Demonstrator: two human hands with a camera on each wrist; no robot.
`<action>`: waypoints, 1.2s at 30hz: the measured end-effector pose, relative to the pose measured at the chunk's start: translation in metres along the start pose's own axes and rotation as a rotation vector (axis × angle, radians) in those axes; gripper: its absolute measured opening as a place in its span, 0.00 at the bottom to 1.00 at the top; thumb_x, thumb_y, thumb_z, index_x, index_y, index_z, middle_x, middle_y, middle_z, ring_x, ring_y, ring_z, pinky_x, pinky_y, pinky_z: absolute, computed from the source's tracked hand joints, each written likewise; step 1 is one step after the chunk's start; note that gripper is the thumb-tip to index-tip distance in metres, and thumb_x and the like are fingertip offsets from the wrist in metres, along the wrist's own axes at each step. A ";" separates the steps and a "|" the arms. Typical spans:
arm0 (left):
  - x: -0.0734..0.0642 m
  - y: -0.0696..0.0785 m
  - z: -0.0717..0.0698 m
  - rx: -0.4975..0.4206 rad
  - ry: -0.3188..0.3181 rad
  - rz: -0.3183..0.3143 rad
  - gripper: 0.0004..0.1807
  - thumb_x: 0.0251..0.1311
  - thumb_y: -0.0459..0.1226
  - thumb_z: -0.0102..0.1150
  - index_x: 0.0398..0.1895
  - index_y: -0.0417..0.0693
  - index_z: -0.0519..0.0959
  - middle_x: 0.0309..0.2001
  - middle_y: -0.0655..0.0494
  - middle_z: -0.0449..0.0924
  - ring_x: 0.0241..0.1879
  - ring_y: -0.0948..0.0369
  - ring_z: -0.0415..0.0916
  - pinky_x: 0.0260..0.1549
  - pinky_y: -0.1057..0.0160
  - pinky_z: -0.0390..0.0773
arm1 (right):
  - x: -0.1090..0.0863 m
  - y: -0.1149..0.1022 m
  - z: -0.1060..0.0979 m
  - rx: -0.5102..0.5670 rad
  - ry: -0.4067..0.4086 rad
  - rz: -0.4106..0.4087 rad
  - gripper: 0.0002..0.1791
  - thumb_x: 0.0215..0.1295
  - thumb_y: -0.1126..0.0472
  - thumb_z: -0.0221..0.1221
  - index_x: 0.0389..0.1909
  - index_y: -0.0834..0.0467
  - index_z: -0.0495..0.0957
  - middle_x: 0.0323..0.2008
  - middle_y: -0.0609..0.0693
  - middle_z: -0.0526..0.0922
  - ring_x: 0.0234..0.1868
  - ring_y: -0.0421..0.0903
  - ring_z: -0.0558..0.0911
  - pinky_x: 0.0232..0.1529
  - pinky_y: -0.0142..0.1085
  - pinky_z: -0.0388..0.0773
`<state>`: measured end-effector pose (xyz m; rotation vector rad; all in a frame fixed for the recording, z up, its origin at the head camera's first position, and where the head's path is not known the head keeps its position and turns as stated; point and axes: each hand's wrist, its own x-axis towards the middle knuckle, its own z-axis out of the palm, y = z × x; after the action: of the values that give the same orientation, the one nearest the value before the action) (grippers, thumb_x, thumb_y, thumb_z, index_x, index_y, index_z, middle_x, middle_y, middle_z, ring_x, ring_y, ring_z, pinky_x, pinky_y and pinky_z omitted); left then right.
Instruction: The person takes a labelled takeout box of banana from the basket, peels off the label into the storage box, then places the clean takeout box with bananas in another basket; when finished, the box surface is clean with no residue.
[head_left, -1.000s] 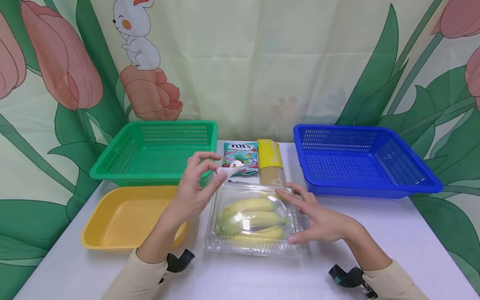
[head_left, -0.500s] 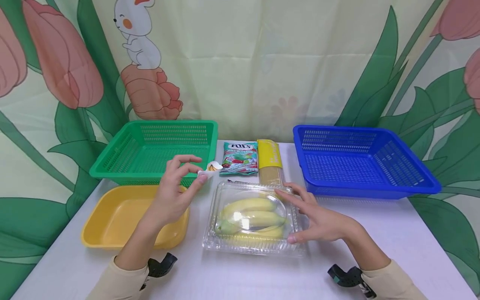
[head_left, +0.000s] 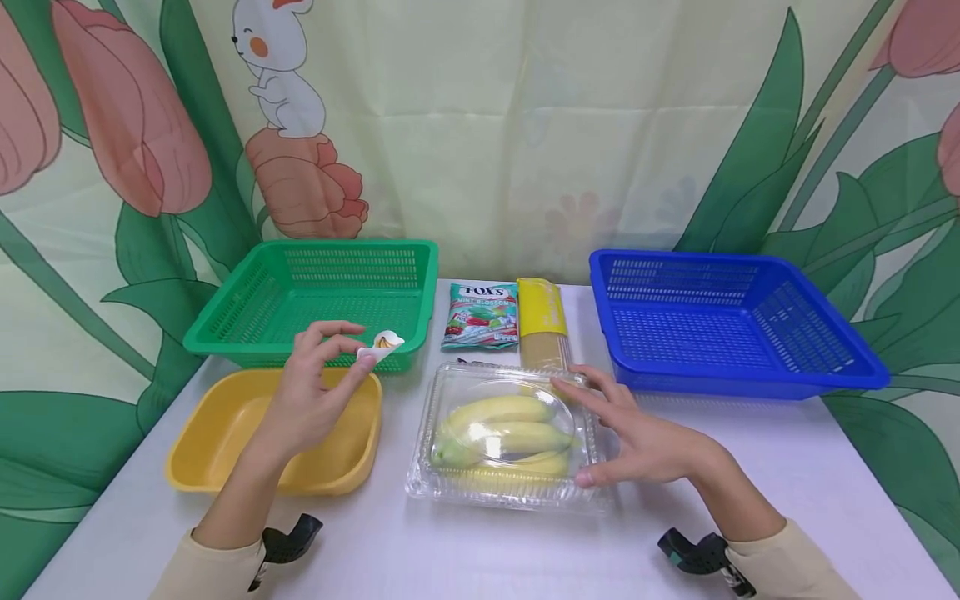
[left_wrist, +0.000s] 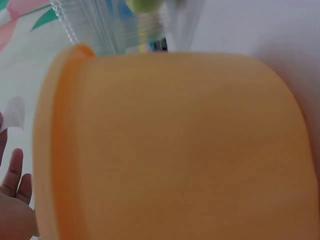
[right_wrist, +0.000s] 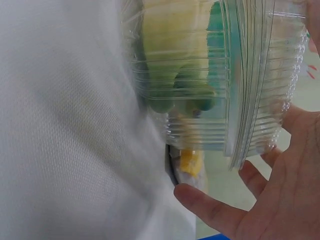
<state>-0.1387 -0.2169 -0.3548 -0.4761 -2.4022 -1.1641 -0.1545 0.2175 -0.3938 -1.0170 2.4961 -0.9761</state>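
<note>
My left hand (head_left: 311, 400) pinches a small white curled sticker (head_left: 385, 343) with a banana picture, between thumb and index finger. It hovers over the yellow basin's (head_left: 352, 467) right side, near the green basket's front rim. In the left wrist view, that hand (left_wrist: 15, 200) shows only at the left edge. A clear plastic clamshell box (head_left: 423, 490), lid down, holds several bananas (head_left: 502, 433). At the box's right side my right hand (head_left: 633, 437) has its fingers spread, fingertips at the lid's edge. The right wrist view shows that hand (right_wrist: 285, 200) beside the ribbed wall.
A green basket (head_left: 307, 357) stands at the back left, a blue basket (head_left: 720, 379) at the back right. Between them lie a teal bag of Fox's candy (head_left: 482, 317) and a yellow-and-brown package (head_left: 543, 325), partly behind the box. A printed curtain hangs behind the white table (head_left: 517, 554).
My left hand has moved left from above the box to over the yellow basin, carrying the sticker. The box has turned slightly; my right hand has stayed at its side.
</note>
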 end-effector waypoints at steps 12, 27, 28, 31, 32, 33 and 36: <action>-0.019 -0.021 -0.029 0.128 -0.008 -0.115 0.10 0.73 0.39 0.61 0.45 0.41 0.83 0.62 0.47 0.72 0.64 0.49 0.59 0.47 0.51 0.68 | 0.002 -0.003 0.001 0.033 -0.011 -0.012 0.59 0.55 0.46 0.75 0.83 0.41 0.49 0.81 0.54 0.37 0.75 0.64 0.48 0.61 0.61 0.73; -0.034 -0.045 -0.051 0.212 -0.035 -0.122 0.10 0.73 0.39 0.59 0.40 0.39 0.81 0.59 0.40 0.73 0.62 0.41 0.61 0.46 0.49 0.65 | -0.001 -0.001 0.002 0.026 -0.003 0.017 0.59 0.56 0.45 0.75 0.83 0.39 0.48 0.82 0.53 0.35 0.76 0.65 0.47 0.62 0.63 0.72; -0.035 -0.047 -0.053 0.217 -0.039 -0.124 0.10 0.73 0.39 0.60 0.39 0.39 0.81 0.59 0.40 0.73 0.62 0.40 0.61 0.47 0.47 0.65 | -0.001 -0.001 0.002 0.022 -0.003 0.016 0.59 0.56 0.45 0.75 0.83 0.39 0.48 0.82 0.54 0.35 0.76 0.65 0.47 0.62 0.63 0.72; -0.039 -0.051 -0.060 0.246 -0.044 -0.124 0.10 0.72 0.38 0.61 0.39 0.37 0.82 0.58 0.39 0.73 0.62 0.37 0.60 0.49 0.42 0.64 | 0.001 -0.002 0.001 0.016 -0.005 0.007 0.59 0.56 0.45 0.75 0.83 0.39 0.48 0.81 0.55 0.35 0.76 0.66 0.47 0.61 0.63 0.72; -0.040 -0.052 -0.062 0.259 -0.049 -0.126 0.10 0.71 0.38 0.61 0.40 0.36 0.82 0.58 0.38 0.73 0.62 0.36 0.60 0.49 0.41 0.64 | 0.001 -0.002 0.001 0.017 -0.006 0.004 0.59 0.56 0.45 0.75 0.83 0.39 0.48 0.81 0.56 0.35 0.76 0.66 0.47 0.62 0.64 0.72; -0.041 -0.053 -0.064 0.273 -0.053 -0.130 0.11 0.71 0.38 0.62 0.40 0.36 0.82 0.58 0.38 0.73 0.62 0.36 0.59 0.49 0.40 0.65 | 0.001 -0.002 0.001 0.018 -0.008 0.004 0.59 0.56 0.45 0.75 0.83 0.39 0.48 0.81 0.56 0.35 0.76 0.66 0.46 0.62 0.64 0.72; -0.041 -0.058 -0.069 0.310 -0.077 -0.144 0.12 0.71 0.39 0.62 0.42 0.35 0.83 0.58 0.37 0.74 0.63 0.35 0.59 0.49 0.37 0.67 | 0.001 -0.002 0.001 0.014 -0.010 0.012 0.59 0.56 0.45 0.74 0.83 0.39 0.48 0.81 0.57 0.34 0.76 0.66 0.47 0.62 0.63 0.72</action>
<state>-0.1155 -0.3110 -0.3753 -0.2555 -2.6585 -0.8168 -0.1536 0.2157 -0.3931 -0.9997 2.4814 -0.9810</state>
